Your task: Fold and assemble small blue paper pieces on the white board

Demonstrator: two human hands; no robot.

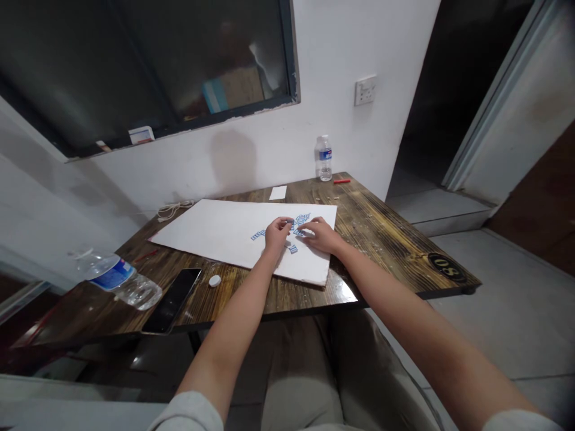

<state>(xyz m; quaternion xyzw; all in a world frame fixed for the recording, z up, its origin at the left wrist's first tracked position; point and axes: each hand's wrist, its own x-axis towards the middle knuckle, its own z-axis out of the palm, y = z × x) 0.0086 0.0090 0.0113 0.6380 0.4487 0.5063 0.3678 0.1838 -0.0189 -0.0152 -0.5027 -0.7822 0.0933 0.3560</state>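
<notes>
Both hands reach out over a large white sheet [233, 230] that lies flat on the dark wooden worktop [381, 239]. The left hand [277, 233] has its fingers curled in, the fingertips pinched together at a small blue-and-white piece [297, 231] in the middle of a cluster of such pieces [302, 220] scattered on the sheet. The right hand [321, 234] rests just beside it, fingers bent and pointing toward the same spot, its fingertips meeting the left hand's at that piece; whether each hand truly grips the piece or only touches it is too small to tell. More of the blue pieces lie close by: one strip [257, 235] to the left of the left hand, another [293, 249] just below the two hands. On the near left part of the worktop a clear water bottle [117, 280] lies on its side, a dark phone [173, 300] lies face up beside it, and a small white cap [214, 280] sits between the phone and the sheet's edge. At the far edge, by the wall, a second water bottle [323, 158] stands upright, with a small red object [341, 181] beside it and a little white slip of paper [277, 193] to its left.
</notes>
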